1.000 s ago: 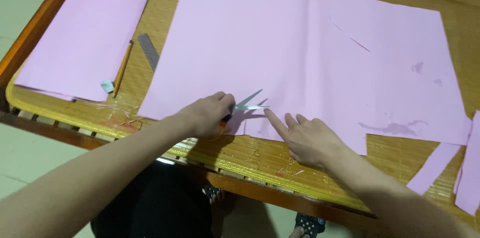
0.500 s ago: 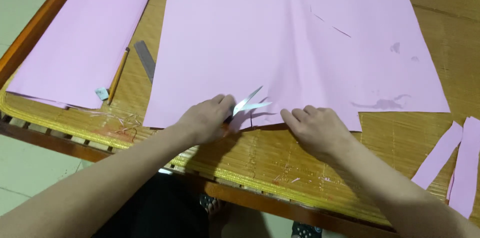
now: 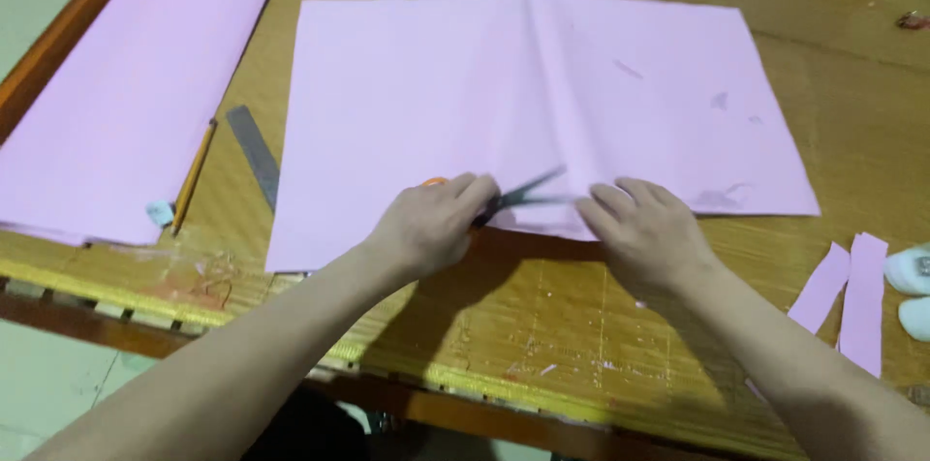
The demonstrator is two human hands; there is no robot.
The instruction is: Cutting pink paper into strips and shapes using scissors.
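A large pink paper sheet (image 3: 523,103) lies spread on a woven mat table (image 3: 542,335), with a fold down its middle. My left hand (image 3: 431,224) grips scissors (image 3: 518,195) with orange handles; the blades are parted at the sheet's near edge. My right hand (image 3: 649,233) presses flat on the same edge, just right of the blades.
A second pink sheet stack (image 3: 126,93) lies at the far left. Between the sheets are a pencil (image 3: 194,175), a metal ruler (image 3: 254,156) and a small eraser (image 3: 160,213). Pink cut strips (image 3: 848,291) and white objects (image 3: 911,272) sit at the right.
The view has shifted and moved closer. My right hand has slid nearer to the scissors along the sheet's near edge. The blades now point further right into the paper.
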